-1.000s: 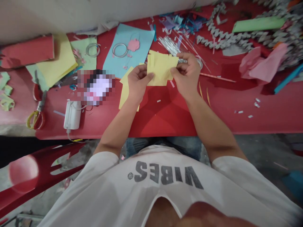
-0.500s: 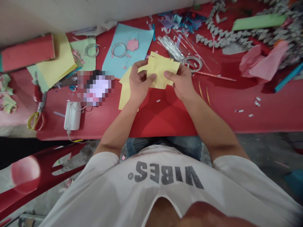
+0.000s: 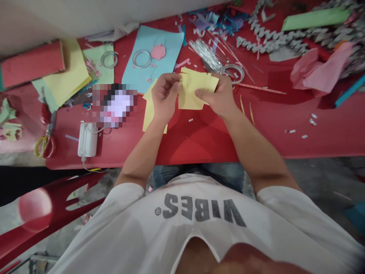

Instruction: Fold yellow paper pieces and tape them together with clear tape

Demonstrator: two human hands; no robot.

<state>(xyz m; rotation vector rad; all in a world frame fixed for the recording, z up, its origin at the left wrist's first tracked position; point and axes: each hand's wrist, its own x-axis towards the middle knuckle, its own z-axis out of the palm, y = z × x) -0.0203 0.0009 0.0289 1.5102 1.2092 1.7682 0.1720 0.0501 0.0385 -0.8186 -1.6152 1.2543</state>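
Head camera view: the left hand (image 3: pixel 166 97) and right hand (image 3: pixel 221 95) grip opposite sides of a yellow paper (image 3: pixel 194 90) above a red table (image 3: pixel 196 148), the right thumb pressed flat on its face. Near the paper, beyond the hands, silver strips (image 3: pixel 207 55) lie beside a tape roll (image 3: pixel 232 73).
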